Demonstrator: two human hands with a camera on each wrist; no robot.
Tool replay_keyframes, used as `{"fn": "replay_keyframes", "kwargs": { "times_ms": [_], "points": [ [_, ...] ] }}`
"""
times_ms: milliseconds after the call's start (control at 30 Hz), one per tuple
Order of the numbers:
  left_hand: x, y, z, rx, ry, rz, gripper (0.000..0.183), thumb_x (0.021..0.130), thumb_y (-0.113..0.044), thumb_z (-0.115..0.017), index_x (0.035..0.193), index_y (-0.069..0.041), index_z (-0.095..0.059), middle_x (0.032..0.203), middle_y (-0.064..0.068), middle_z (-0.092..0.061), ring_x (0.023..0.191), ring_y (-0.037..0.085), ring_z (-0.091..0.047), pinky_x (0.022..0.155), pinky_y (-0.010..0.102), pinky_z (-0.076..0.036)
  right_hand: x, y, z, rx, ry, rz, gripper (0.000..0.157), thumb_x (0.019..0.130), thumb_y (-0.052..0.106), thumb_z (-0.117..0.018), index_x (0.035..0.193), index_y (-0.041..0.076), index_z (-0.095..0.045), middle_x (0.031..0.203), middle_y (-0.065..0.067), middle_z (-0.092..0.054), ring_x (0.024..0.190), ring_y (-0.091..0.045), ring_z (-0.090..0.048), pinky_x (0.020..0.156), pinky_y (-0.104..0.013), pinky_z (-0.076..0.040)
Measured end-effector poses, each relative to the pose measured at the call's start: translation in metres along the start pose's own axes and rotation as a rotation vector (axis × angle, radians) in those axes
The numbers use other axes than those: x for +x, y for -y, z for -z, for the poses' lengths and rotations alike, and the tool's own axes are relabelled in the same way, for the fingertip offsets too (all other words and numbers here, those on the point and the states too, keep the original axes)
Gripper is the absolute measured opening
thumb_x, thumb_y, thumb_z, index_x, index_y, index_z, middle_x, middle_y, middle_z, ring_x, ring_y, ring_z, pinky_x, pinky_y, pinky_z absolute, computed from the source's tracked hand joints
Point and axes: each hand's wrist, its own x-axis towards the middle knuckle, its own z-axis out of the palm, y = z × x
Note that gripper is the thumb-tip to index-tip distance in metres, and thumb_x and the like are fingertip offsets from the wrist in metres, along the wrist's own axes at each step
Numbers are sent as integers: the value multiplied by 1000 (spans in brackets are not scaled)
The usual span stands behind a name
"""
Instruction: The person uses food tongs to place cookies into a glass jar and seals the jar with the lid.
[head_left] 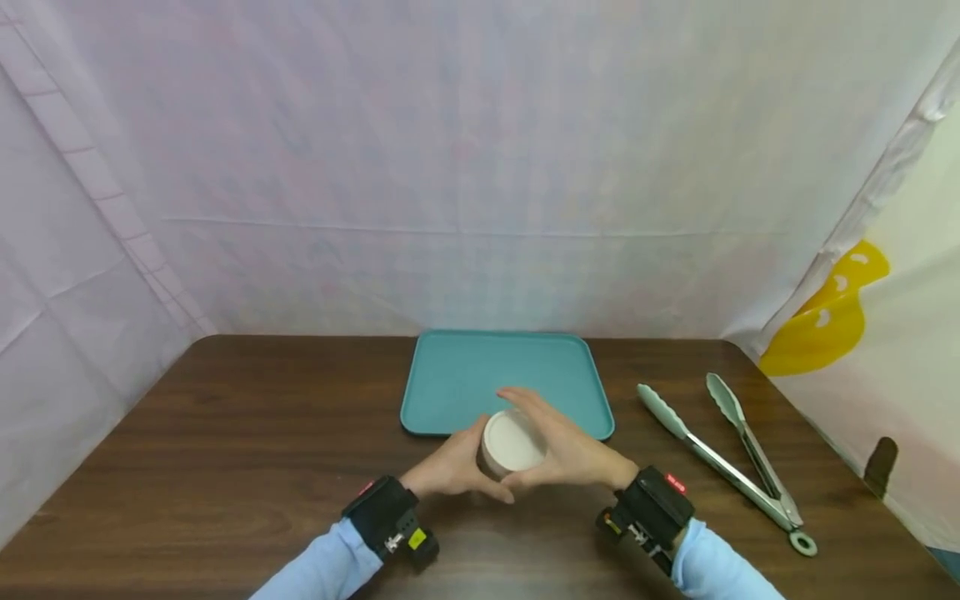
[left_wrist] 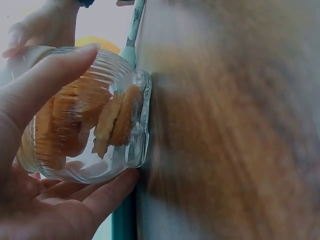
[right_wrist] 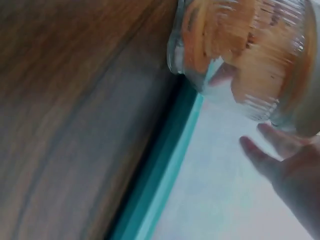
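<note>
A clear ribbed glass jar (left_wrist: 82, 115) with a whitish lid (head_left: 513, 442) stands upright at the near edge of the teal tray (head_left: 502, 367). Inside are several orange-brown, biscuit-like pieces (left_wrist: 120, 117). My left hand (head_left: 457, 462) holds the jar's side, its thumb on one side and fingers around the other. My right hand (head_left: 566, 446) is by the lid with fingers spread, its index finger arched past the far rim. In the right wrist view, the right fingers (right_wrist: 267, 155) are apart from the glass; thumb contact is unclear.
Metal tongs (head_left: 738, 467) with pale green tips lie spread on the right of the brown wooden table (head_left: 262, 458). Whitish cloth (head_left: 450, 167) hangs behind the table. A yellow shape (head_left: 825, 321) shows on the cloth at the right.
</note>
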Motion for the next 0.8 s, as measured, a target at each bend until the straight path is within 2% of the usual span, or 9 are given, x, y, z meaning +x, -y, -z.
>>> {"fn": "replay_keyframes", "kwargs": {
  "times_ms": [133,200,333,667,800],
  "points": [
    [0,1,-2,-27,12,-14,103,59,-28,-81,138,-3,-20,133,21,-43,115,31,-44,99,51,-41,2,-5,-6,6,-17,66,75,73,38,-70,136,17,-34,133,-13,-42,112,-29,-46,77,-40,-54],
    [0,1,-3,-26,5,-27,104,58,-29,-82,139,-5,-21,134,20,-43,116,30,-44,100,51,-39,2,-4,-9,-8,-38,57,69,74,37,-69,132,16,-39,124,-8,-48,102,-24,-51,72,-35,-55],
    [0,1,-3,-26,-9,-34,100,56,-28,-82,137,-6,-27,132,18,-47,114,29,-45,99,52,-40,2,2,-14,-61,-113,13,66,71,37,-70,128,17,-44,115,-4,-52,95,-20,-53,67,-30,-54],
    [-1,0,-6,-24,-19,3,99,56,-28,-82,137,-5,-29,131,19,-48,113,29,-47,99,49,-42,1,22,-35,-411,-394,-108,64,67,41,-69,116,2,-53,95,-15,-62,70,-22,-58,50,-34,-54],
    [0,0,-7,-7,-28,18,99,57,-30,-82,137,-5,-30,131,19,-49,113,28,-48,98,48,-43,4,28,-41,-593,-469,-159,65,68,47,-66,109,-1,-54,81,-17,-61,58,-25,-58,39,-35,-53]
  ]
}}
